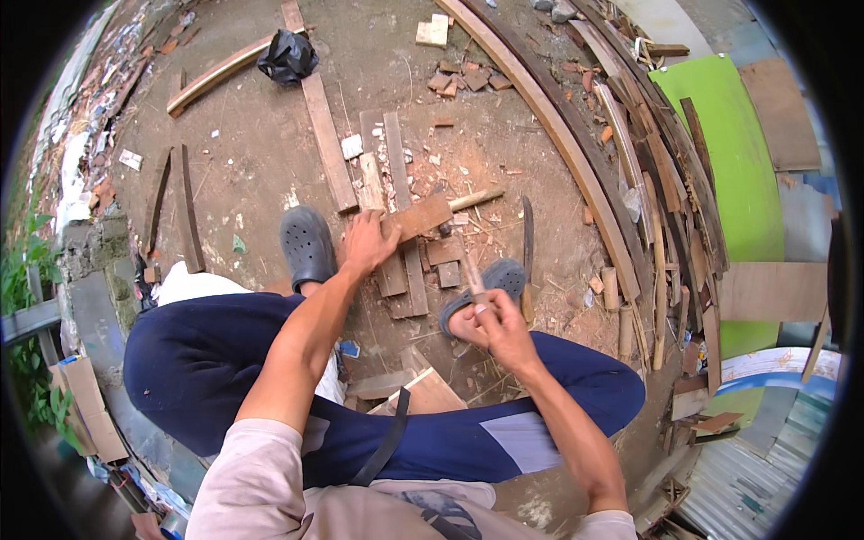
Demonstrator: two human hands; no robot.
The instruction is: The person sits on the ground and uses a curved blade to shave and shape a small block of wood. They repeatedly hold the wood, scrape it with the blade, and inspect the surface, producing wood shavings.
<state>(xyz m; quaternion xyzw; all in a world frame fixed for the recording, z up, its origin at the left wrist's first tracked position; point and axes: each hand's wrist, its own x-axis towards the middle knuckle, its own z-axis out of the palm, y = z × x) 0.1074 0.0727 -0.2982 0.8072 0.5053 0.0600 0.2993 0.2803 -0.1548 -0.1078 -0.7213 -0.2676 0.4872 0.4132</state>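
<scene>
My left hand (371, 238) grips the near-left end of a short reddish-brown wood block (421, 218), which lies tilted across narrow planks. My right hand (504, 333) is closed round a slim tool with a pale handle (473, 275). The tool slants up and left toward the block; a small dark piece shows by its far end, too unclear to name. Beyond the block lies a round pale wooden stick (477, 198). Under and around the block are a grey plank (394, 148), a lighter plank (370, 180) and small offcuts (445, 252).
A machete-like dark blade (527, 229) lies right of my grey clog (502, 277). Long beams (558, 135) and piled boards line the right side, by a green panel (724, 153). Farther off are a black plastic bag (288, 58) and brick pieces (474, 78). Wood chips litter the ground.
</scene>
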